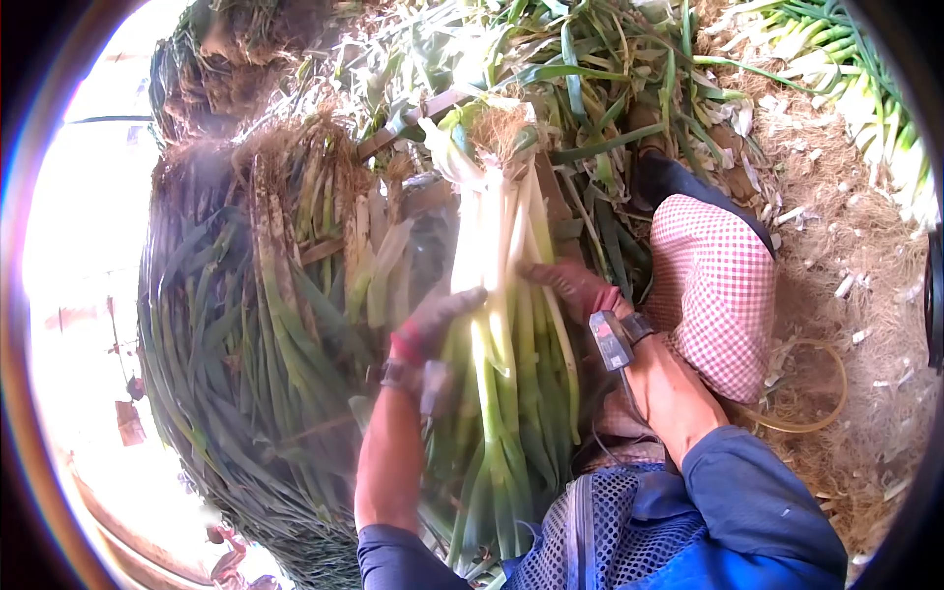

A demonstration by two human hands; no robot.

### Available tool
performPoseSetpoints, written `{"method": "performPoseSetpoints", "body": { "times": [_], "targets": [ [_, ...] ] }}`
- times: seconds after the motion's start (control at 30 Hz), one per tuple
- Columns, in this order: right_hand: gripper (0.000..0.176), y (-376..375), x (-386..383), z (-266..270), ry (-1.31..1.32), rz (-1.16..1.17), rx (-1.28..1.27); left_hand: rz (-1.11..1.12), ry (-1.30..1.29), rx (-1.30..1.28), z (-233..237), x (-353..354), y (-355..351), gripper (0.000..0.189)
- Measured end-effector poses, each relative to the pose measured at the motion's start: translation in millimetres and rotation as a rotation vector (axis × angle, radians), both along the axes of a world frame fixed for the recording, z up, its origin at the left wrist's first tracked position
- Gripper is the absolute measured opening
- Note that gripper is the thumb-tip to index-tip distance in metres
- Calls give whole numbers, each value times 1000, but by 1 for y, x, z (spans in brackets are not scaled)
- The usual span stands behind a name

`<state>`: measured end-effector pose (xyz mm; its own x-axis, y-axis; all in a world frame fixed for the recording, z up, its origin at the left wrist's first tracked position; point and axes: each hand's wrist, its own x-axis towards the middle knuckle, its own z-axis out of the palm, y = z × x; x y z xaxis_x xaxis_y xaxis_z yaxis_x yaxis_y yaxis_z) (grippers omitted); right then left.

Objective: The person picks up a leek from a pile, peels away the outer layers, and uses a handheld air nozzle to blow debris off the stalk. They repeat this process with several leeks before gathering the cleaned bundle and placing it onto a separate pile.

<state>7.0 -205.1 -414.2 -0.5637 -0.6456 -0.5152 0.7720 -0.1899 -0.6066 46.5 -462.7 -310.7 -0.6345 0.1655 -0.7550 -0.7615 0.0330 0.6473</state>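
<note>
A long bundle of pale white and green leek stalks with a tuft of brown roots [503, 295] stands nearly upright in front of the person, roots at the top and green leaves running down toward the lap. The left hand in a reddish-grey glove [433, 320] is wrapped around the bundle's left side, fingers curled over the white stalks. The right hand in a similar reddish glove [568, 285] grips the right side a little higher. A small grey device strapped at the right wrist [612, 339] sits just below that glove. Left of the bundle, a big loose heap of muddy, untrimmed leeks [265, 324] lies stacked, roots uppermost. A pink-and-white checked cloth over the knee [713, 290] is just right of the right hand, and a thin yellowish hose loop [821, 393] lies on the dry, litter-strewn ground [846, 246]. The bundle's lower leaves are hidden behind the blue sleeves, and the frame's left edge is washed out by glare.
</note>
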Motion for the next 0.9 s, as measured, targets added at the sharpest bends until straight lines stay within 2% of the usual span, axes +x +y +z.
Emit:
{"method": "performPoseSetpoints", "body": {
  "times": [0.13, 0.2, 0.23, 0.33, 0.4, 0.43, 0.47, 0.53, 0.57, 0.6, 0.67, 0.73, 0.8, 0.83, 0.9],
  "targets": [
    [56, 10, -2, 52, 96, -20, -18, 34, 158, -10, 31, 5, 18, 85],
    [63, 17, 3, 88, 60, -49, -234, 14, 287, -46, 53, 13, 18, 93],
    [63, 17, 1, 96, 73, -43, -237, -37, 373, -49, 78, 16, 22, 99],
    [61, 12, -2, 127, 270, 73, -320, 6, 494, -121, 125, 32, 32, 92],
    [57, 0, 3, 153, 580, -11, -321, 30, 525, -132, 160, 43, 40, 96],
    [59, -3, 9, 168, 308, 20, -442, 45, 524, -136, 172, 52, 42, 101],
    [59, -6, 13, 183, 323, 29, -443, 90, 526, -93, 181, 61, 39, 105],
    [65, -10, 27, 218, 393, 47, -530, 96, 647, -92, 234, 77, 61, 111],
    [68, -10, 37, 253, 417, 18, -559, 130, 662, -126, 260, 86, 68, 97],
    [61, -16, 44, 275, 410, 13, -586, 134, 657, -286, 283, 97, 66, 92],
    [50, -31, 49, 307, 714, -42, -512, 176, 764, -415, 318, 125, 56, 80],
    [43, -41, 65, 357, 616, -7, -591, 88, 811, -553, 350, 158, 20, 68],
    [41, -64, 81, 390, 621, 15, -671, 177, 939, -734, 369, 198, -23, 59],
    [41, -75, 92, 404, 623, 26, -676, 188, 940, -740, 381, 220, -16, 59],
    [44, -91, 115, 423, 517, 54, -936, 548, 1064, -838, 411, 263, 4, 66]
  ]
}}
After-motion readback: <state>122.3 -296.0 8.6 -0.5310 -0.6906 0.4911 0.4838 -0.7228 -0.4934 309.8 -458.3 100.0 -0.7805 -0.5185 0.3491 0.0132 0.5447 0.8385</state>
